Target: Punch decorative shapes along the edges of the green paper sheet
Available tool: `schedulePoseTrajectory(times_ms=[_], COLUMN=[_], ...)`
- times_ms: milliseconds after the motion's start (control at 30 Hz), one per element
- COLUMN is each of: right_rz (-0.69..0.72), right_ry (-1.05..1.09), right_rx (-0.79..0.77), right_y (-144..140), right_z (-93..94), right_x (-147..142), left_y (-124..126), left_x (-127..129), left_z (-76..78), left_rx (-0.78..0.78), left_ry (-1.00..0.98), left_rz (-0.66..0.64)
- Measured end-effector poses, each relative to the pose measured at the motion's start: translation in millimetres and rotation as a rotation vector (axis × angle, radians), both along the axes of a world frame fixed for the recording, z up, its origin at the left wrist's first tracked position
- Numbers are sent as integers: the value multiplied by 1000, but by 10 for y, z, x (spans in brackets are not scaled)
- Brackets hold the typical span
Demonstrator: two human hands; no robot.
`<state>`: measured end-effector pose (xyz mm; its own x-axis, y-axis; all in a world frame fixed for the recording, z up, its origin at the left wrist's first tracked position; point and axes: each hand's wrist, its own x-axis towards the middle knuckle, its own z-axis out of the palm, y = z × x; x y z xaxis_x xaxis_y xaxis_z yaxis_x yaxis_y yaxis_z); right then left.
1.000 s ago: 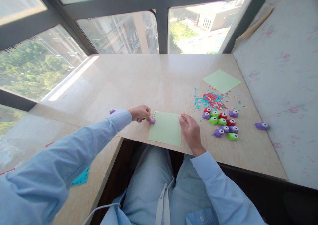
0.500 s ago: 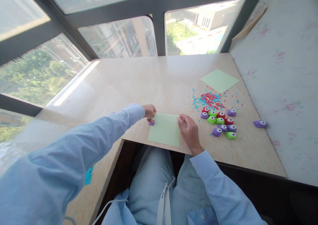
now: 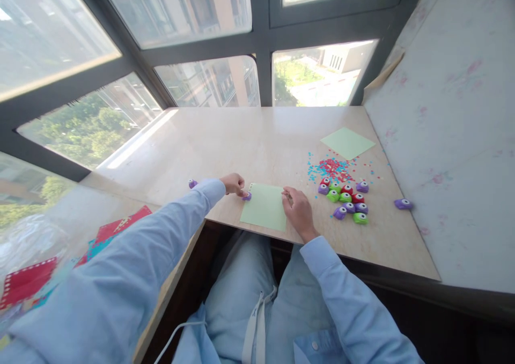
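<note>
Paper is our landmark: a pale green sheet (image 3: 264, 207) is lying at the near edge of the table (image 3: 249, 139), right in front of us, likely so that both hands can work its edges. We are pressing our left hand (image 3: 233, 184) down on a small purple punch (image 3: 247, 196) at the sheet's far left corner, where a row of notches is showing along the far edge; our fingers are curled close around the punch, nearly closed on it. We are resting our right hand (image 3: 296, 211) on the sheet's right edge, fingers bent and narrow, seemingly pinning it; whether we are pinching anything, we cannot tell. Right of the sheet, a cluster of coloured punches (image 3: 343, 199) is sitting, with confetti (image 3: 330, 166) beyond it. Left of the sheet, past our left hand, another purple punch (image 3: 192, 183) is lying alone.
</note>
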<state>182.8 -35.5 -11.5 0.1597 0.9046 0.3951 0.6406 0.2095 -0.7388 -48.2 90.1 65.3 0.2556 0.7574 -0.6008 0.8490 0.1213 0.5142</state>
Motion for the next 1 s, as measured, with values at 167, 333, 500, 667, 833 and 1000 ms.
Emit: schedulePoseTrajectory(times_ms=[167,333,500,667,833,1000], right_rz=[19,14,23,19,8,-5], right_ry=[-28,-51,-62,-51,-46,22], right_rx=[-9,-13,-10,3,5,58], right_y=[19,32,39,44,46,36], right_z=[-15,-30,-42,-46,-52,-45], right_x=[16,21,31,38,26,46], left_y=[-318,-618,-807,-852,-944,-1042], left_x=[-245,-310,-113,-44,-372,-797], left_z=[-132,-255,-407,-426,-379,-347], left_rx=[111,360,583,669,691,763], left_ry=[-242,-421,-254,-129,44,219], left_rz=[173,287,154,181,293,532])
